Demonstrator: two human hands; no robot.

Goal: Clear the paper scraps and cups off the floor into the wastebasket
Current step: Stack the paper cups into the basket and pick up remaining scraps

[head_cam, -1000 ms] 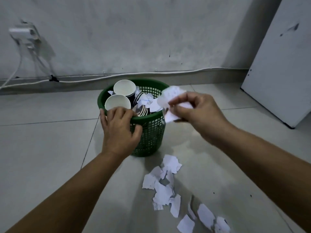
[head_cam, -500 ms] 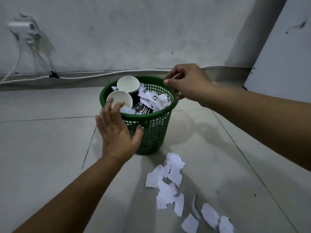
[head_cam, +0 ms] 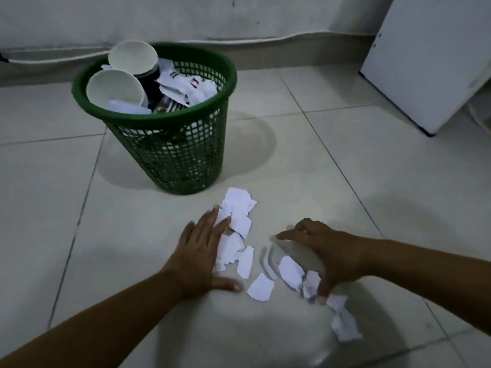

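Both hands lie low on the pale tiled floor (head_cam: 53,208). The left hand (head_cam: 202,251) presses flat, fingers (head_cam: 212,221) straight and released, on the edge of the torn white paper scraps (head_cam: 239,221). The right hand (head_cam: 326,253) arches over more scraps, fingers loosely spread, grasping nothing. Beyond the fingertips stands the green plastic mesh wastebasket (head_cam: 180,155), holding two white paper cups (head_cam: 114,88) and scraps.

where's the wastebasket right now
In the head view the green wastebasket stands upper left on the tiled floor, just beyond the paper scraps and both hands.
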